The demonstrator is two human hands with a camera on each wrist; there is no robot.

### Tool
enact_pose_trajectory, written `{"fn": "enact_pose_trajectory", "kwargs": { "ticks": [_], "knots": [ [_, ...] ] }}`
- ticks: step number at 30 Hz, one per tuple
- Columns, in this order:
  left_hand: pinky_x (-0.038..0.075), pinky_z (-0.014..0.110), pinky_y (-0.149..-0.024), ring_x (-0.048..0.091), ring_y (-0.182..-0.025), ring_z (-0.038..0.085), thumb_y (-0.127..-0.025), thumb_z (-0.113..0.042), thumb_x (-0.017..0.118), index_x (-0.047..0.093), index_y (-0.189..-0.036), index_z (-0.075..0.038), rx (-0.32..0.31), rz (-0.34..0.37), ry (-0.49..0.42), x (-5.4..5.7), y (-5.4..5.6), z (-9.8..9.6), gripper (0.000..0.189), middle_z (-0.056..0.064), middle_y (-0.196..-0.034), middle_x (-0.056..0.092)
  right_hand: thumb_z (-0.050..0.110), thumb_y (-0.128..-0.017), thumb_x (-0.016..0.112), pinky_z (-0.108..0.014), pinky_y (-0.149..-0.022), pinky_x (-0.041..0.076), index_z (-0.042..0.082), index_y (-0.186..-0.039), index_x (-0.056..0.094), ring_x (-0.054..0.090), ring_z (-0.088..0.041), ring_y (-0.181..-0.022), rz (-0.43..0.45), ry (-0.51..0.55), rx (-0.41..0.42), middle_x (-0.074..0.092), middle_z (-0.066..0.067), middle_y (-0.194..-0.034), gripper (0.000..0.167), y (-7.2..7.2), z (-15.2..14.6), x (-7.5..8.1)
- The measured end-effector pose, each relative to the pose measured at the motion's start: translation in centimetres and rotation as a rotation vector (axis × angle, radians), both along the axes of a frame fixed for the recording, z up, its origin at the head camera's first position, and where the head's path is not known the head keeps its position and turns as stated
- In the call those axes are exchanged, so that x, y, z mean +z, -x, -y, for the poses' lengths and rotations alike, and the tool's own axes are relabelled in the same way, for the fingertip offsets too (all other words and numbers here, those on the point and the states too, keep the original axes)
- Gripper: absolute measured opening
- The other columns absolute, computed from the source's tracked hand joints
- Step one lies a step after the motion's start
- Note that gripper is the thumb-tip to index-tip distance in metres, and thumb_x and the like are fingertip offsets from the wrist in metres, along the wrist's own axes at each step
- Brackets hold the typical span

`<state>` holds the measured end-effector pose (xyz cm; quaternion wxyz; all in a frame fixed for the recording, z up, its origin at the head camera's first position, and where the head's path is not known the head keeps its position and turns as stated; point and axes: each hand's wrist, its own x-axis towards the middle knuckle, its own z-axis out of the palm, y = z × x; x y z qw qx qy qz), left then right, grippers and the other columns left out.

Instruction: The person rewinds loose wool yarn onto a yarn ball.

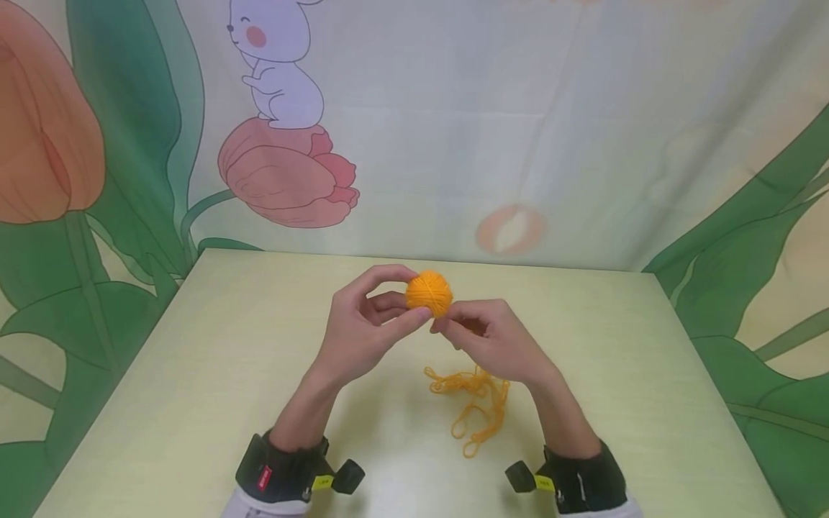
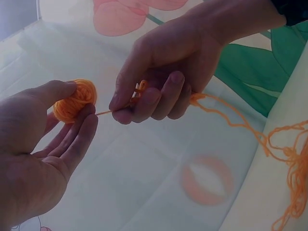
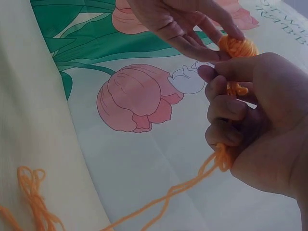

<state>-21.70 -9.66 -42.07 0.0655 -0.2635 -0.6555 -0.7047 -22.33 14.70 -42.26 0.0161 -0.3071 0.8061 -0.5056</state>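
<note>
A small orange ball of yarn [image 1: 429,293] is held up above the table between the thumb and fingers of my left hand [image 1: 363,327]. Just right of it, my right hand [image 1: 499,338] pinches the yarn strand [image 2: 104,113], which runs taut to the ball in the left wrist view. More yarn is bunched inside my right hand's curled fingers [image 3: 226,110]. From below that hand, loose strands [image 3: 187,183] trail down to a tangled heap of orange yarn [image 1: 482,403] lying on the table.
The pale yellow-green table [image 1: 214,360] reaches back to a hanging cloth [image 1: 440,144] printed with tulips, leaves and a white rabbit. Both wrists wear black bands [image 1: 281,467] with small camera blocks.
</note>
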Motion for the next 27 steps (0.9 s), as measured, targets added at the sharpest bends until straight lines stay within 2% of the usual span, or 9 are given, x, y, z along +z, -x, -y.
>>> {"fn": "enact_pose_trajectory", "kwargs": {
  "ticks": [6,13,16,22,27],
  "knots": [
    [0.072,0.034,-0.095,0.085,-0.095,0.019,-0.094,0.005,0.087,0.069,-0.137,-0.005,0.048,-0.022,0.032,0.0,0.0,-0.1,0.047,0.017,-0.131,0.077,0.008,-0.109,0.072,-0.021,-0.061,0.043,0.011,-0.101,0.083,0.045,-0.008,-0.060,-0.079,-0.013,0.037,0.057,0.003,-0.071,0.014,-0.7,0.1,0.5],
    [0.072,0.031,-0.095,0.084,-0.093,0.019,-0.094,0.003,0.088,0.070,-0.135,-0.007,0.074,-0.054,0.066,-0.5,0.4,-0.1,0.047,0.014,-0.126,0.078,0.007,-0.108,0.073,-0.018,-0.059,0.043,0.014,-0.099,0.082,0.045,-0.001,-0.062,-0.220,-0.010,0.071,0.058,0.006,-0.072,0.015,-1.3,-0.1,0.8],
    [0.071,0.029,-0.095,0.084,-0.094,0.019,-0.093,0.003,0.089,0.071,-0.134,-0.008,0.081,-0.083,0.097,-0.7,0.5,-0.2,0.046,0.013,-0.126,0.078,0.004,-0.107,0.074,-0.018,-0.058,0.041,0.014,-0.098,0.082,0.044,0.000,-0.062,-0.253,0.000,0.072,0.058,0.006,-0.071,0.015,-1.6,-0.2,1.1],
    [0.072,0.031,-0.094,0.084,-0.092,0.019,-0.091,0.002,0.091,0.071,-0.132,-0.008,0.085,-0.149,0.150,-0.9,0.6,-0.4,0.047,0.010,-0.123,0.080,-0.001,-0.104,0.074,-0.018,-0.056,0.036,0.013,-0.097,0.082,0.039,-0.002,-0.061,-0.259,0.044,0.064,0.055,0.005,-0.070,0.017,-2.0,-0.6,1.7],
    [0.072,0.031,-0.093,0.084,-0.092,0.018,-0.091,0.000,0.093,0.073,-0.132,-0.009,0.074,-0.167,0.192,-0.9,0.6,-0.4,0.047,0.008,-0.123,0.080,-0.006,-0.103,0.072,-0.019,-0.054,0.035,0.010,-0.098,0.082,0.039,-0.004,-0.058,-0.234,0.100,0.057,0.061,0.003,-0.071,0.019,-2.4,-0.9,2.1]
  ]
}}
